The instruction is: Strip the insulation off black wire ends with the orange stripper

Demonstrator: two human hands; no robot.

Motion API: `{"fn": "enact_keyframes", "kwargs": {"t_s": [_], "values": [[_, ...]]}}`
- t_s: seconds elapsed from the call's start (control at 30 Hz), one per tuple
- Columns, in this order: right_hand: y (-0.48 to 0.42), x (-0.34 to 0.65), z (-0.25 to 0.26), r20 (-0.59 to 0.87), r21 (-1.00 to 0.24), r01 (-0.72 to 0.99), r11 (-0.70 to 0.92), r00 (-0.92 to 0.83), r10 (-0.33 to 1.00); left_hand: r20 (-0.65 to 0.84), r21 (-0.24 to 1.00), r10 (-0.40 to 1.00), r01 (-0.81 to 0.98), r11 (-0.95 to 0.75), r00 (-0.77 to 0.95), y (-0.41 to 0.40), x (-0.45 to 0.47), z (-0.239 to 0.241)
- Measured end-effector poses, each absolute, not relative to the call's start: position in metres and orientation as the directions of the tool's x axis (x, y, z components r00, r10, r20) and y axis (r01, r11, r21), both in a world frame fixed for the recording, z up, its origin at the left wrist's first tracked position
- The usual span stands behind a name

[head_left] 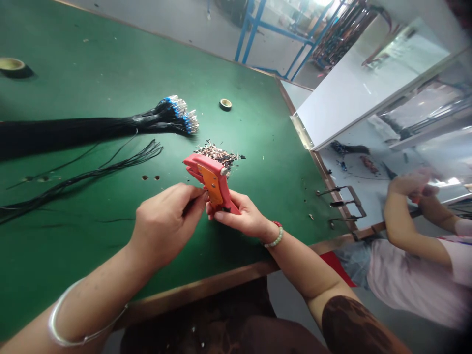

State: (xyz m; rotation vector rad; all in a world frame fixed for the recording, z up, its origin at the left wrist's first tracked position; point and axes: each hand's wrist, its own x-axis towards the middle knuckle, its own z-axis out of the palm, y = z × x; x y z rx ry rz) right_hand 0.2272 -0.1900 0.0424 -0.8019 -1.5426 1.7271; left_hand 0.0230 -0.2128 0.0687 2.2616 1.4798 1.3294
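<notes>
My right hand [245, 214] is wrapped round the handles of a red and orange wire stripper [212, 183], its head tilted up and to the left. Close against the tool's left side is my left hand [167, 216], thumb and forefinger pinched together; what they hold, if anything, is hidden. Just beyond the stripper lies a pile of cut wire scraps [217, 153], copper and black. To the left, a loose bunch of thin black wires [121, 164] rests on the table. Behind it is a thick tied bundle of black wires [92, 125] with blue and silver ends.
The green table [177, 64] carries a small tape roll [225, 104] and a larger tape roll [13, 66] at far left. A metal clamp-like frame [346, 202] sits at the right edge. Beyond it, a co-worker [409, 270] works at a white table.
</notes>
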Motion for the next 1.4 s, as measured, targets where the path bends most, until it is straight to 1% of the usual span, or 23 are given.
{"fn": "enact_keyframes", "kwargs": {"t_s": [0.23, 0.37, 0.47, 0.63, 0.83, 0.93, 1.0, 1.07, 1.17, 1.27, 1.4], "values": [[-0.194, 0.227, 0.034, 0.028, -1.0, -0.007, 0.028, -0.507, 0.862, 0.58, 0.562, 0.805, 0.656, -0.503, 0.121, -0.213, 0.023, 0.07], [-0.198, 0.226, 0.032, 0.026, -0.998, 0.042, 0.052, -0.467, 0.884, 0.537, 0.59, 0.837, 0.659, -0.465, 0.11, -0.213, 0.023, 0.069], [-0.201, 0.224, 0.034, 0.035, -0.997, 0.047, 0.062, -0.44, 0.897, 0.544, 0.592, 0.832, 0.651, -0.474, 0.111, -0.212, 0.023, 0.068], [-0.202, 0.222, 0.036, 0.032, -0.999, -0.015, 0.028, -0.41, 0.912, 0.588, 0.576, 0.8, 0.632, -0.518, 0.12, -0.211, 0.024, 0.066], [-0.193, 0.223, 0.033, -0.06, -0.992, -0.086, -0.094, -0.336, 0.94, 0.578, 0.577, 0.806, 0.638, -0.511, 0.123, -0.212, 0.022, 0.065], [-0.185, 0.227, 0.035, -0.054, -0.98, -0.16, -0.117, -0.356, 0.933, 0.573, 0.596, 0.813, 0.632, -0.496, 0.098, -0.211, 0.021, 0.067], [-0.181, 0.233, 0.041, -0.006, -0.975, -0.201, -0.091, -0.388, 0.922, 0.574, 0.616, 0.817, 0.623, -0.482, 0.064, -0.209, 0.019, 0.07], [-0.177, 0.24, 0.048, 0.04, -0.974, -0.22, -0.06, -0.423, 0.905, 0.567, 0.642, 0.823, 0.613, -0.461, 0.025, -0.207, 0.017, 0.073], [-0.174, 0.249, 0.056, 0.047, -0.974, -0.217, -0.065, -0.475, 0.879, 0.552, 0.684, 0.834, 0.584, -0.437, -0.023, -0.204, 0.014, 0.076], [-0.175, 0.252, 0.056, 0.008, -0.953, -0.258, -0.161, -0.552, 0.834, 0.533, 0.722, 0.844, 0.547, -0.424, -0.049, -0.203, 0.012, 0.075], [-0.179, 0.249, 0.051, -0.055, -0.868, -0.342, -0.359, -0.653, 0.755, 0.521, 0.743, 0.852, 0.52, -0.422, -0.052, -0.202, 0.011, 0.074]]}}
